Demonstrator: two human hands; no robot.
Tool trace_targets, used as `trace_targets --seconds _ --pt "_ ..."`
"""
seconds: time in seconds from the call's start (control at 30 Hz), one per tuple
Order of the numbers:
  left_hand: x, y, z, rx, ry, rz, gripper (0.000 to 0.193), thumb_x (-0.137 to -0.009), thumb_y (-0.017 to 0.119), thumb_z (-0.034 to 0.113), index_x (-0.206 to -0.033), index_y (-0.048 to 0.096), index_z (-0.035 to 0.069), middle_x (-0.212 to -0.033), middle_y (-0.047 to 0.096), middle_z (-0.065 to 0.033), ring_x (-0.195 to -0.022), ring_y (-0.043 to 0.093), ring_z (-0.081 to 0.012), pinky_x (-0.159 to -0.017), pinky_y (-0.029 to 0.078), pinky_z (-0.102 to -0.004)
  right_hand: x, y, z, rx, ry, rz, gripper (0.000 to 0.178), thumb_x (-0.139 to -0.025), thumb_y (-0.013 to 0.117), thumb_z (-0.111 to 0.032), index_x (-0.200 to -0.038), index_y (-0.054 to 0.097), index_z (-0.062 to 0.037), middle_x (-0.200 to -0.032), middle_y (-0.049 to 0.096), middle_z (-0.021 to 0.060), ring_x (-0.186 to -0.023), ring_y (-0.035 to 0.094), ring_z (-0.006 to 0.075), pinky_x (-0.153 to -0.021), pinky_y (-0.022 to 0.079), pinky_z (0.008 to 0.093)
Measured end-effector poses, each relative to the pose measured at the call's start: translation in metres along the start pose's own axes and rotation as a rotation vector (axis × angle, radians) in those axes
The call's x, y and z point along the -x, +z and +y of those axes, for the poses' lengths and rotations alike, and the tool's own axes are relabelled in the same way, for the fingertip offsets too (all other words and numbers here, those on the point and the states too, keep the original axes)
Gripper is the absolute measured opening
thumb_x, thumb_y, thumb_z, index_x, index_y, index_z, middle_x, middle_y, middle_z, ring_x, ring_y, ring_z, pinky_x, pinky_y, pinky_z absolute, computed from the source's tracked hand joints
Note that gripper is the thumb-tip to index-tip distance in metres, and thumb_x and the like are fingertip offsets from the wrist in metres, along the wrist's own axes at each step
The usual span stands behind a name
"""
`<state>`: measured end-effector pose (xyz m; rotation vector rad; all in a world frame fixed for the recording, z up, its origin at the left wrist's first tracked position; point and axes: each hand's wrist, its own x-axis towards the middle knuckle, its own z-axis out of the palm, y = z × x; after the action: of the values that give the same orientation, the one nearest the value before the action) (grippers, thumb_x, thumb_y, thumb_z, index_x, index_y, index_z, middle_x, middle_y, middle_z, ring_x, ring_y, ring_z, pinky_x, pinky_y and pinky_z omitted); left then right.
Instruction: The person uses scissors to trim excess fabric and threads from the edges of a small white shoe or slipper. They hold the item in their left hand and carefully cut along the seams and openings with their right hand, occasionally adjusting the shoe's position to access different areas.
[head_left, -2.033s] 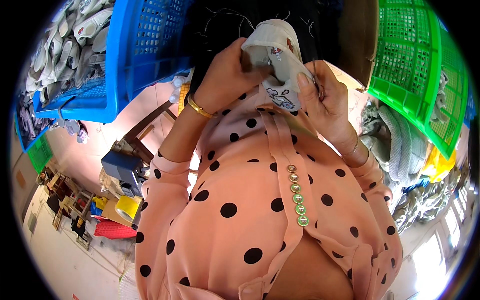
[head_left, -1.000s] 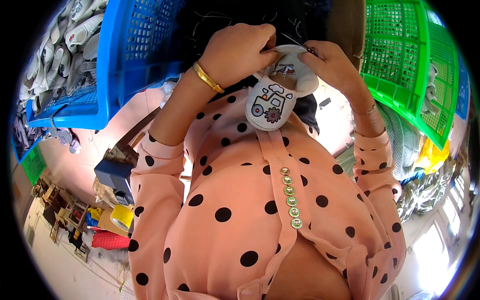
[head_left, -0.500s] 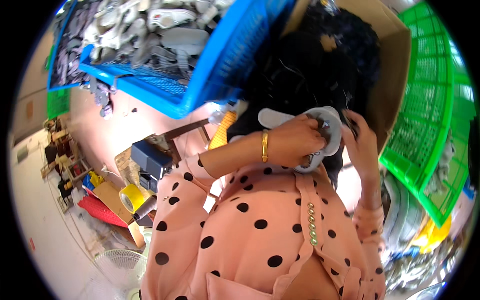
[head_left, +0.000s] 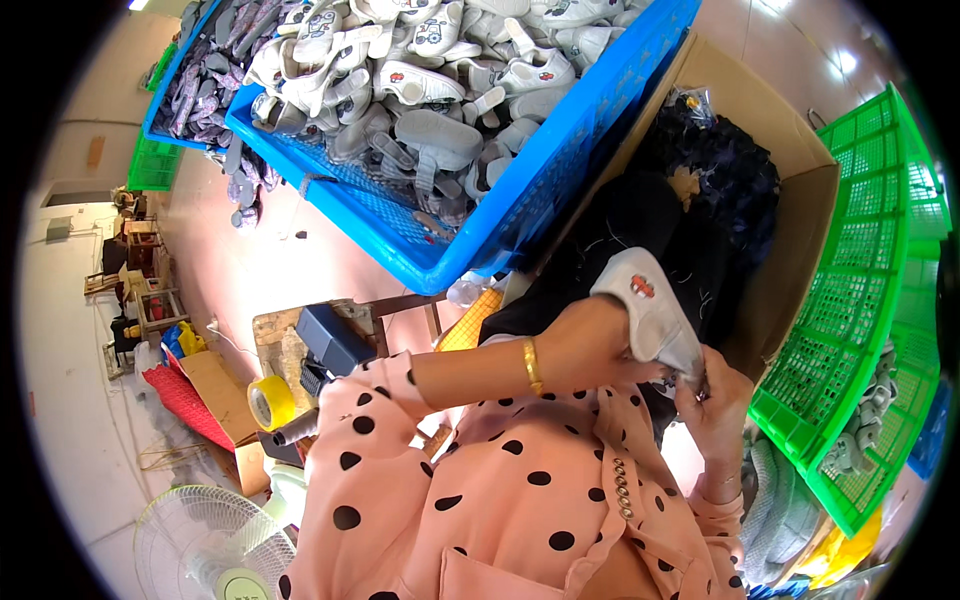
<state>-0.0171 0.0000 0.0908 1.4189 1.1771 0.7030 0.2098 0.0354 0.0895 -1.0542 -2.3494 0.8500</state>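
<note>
A small white shoe [head_left: 655, 315] with a red printed motif is held over my lap, its rounded toe pointing up and away from me. My left hand [head_left: 598, 338] is closed on the shoe's side, fingers partly hidden behind it. At the shoe's lower right end, my right hand [head_left: 717, 400] is closed with fingertips pinching its edge. Whether anything small is between those fingertips cannot be made out. My black-clothed legs [head_left: 600, 250] are under the shoe.
A blue crate [head_left: 420, 262] of similar white shoes stands ahead on the left. Beyond my legs, a cardboard box [head_left: 800, 215] holds dark bundles. Green crates [head_left: 835, 330] stand right. At left are a yellow tape roll [head_left: 270, 402], a dark blue box [head_left: 340, 340] and a fan [head_left: 215, 545].
The shoe has turned from its opening facing up to its printed upper showing. My right hand has moved in from beside the shoe to pinch its end. The head view has shifted.
</note>
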Motion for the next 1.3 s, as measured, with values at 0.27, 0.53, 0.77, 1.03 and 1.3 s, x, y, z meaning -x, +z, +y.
trace_targets --seconds 0.27,0.53,0.77,1.03,1.3 --pt "0.02 -0.073 0.062 -0.04 -0.085 -0.591 0.021 -0.089 0.065 0.024 -0.086 0.062 0.004 -0.068 0.061 -0.0125 -0.059 0.058 -0.0285 -0.055 0.045 -0.0344 -0.009 -0.051 0.005 -0.126 0.122 -0.052 0.027 -0.076 0.06 -0.014 -0.098 0.064 0.001 -0.072 0.058 0.0108 -0.061 0.056 0.023 -0.057 0.042 0.0335" --pt "-0.067 -0.234 0.025 -0.394 -0.087 0.307 0.018 -0.093 0.059 0.018 -0.097 0.065 0.001 -0.075 0.065 -0.0031 -0.061 0.056 -0.0038 -0.055 0.047 -0.0204 0.05 -0.143 0.126 -0.815 0.363 1.057 0.041 -0.098 0.044 -0.034 -0.112 0.06 0.0014 -0.074 0.056 0.0015 -0.048 0.024 0.004 -0.044 0.02 0.0206" --pt "-0.186 -0.285 -0.155 -0.931 -0.193 0.403 0.045 -0.081 0.066 0.024 -0.119 0.058 0.002 -0.105 0.065 -0.0231 -0.101 0.063 -0.0365 -0.088 0.049 -0.0439 0.006 -0.028 0.081 -1.113 0.652 1.029 0.051 -0.098 0.042 -0.053 -0.108 0.061 -0.0074 -0.062 0.049 -0.003 -0.043 0.025 0.0036 -0.039 0.015 0.0219" --pt "-0.179 -0.3 -0.157 -0.651 -0.145 0.614 0.031 -0.081 0.068 0.03 -0.09 0.065 0.0 -0.083 0.068 -0.0194 -0.079 0.066 -0.0329 -0.073 0.051 -0.0413 -0.001 -0.018 0.072 -0.83 0.573 0.634 0.015 -0.099 0.053 -0.021 -0.094 0.059 -0.0083 -0.055 0.038 -0.007 -0.041 0.023 0.0006 -0.038 0.012 0.0209" --pt "-0.046 -0.198 0.091 -0.706 0.403 0.523 0.02 -0.095 0.057 0.023 -0.09 0.061 0.004 -0.073 0.057 -0.0062 -0.062 0.055 -0.0183 -0.059 0.044 -0.031 -0.065 -0.06 -0.013 -0.526 0.195 0.43 0.021 -0.097 0.054 -0.014 -0.103 0.065 0.0029 -0.061 0.051 -0.0036 -0.05 0.043 0.0026 -0.046 0.031 0.0184"
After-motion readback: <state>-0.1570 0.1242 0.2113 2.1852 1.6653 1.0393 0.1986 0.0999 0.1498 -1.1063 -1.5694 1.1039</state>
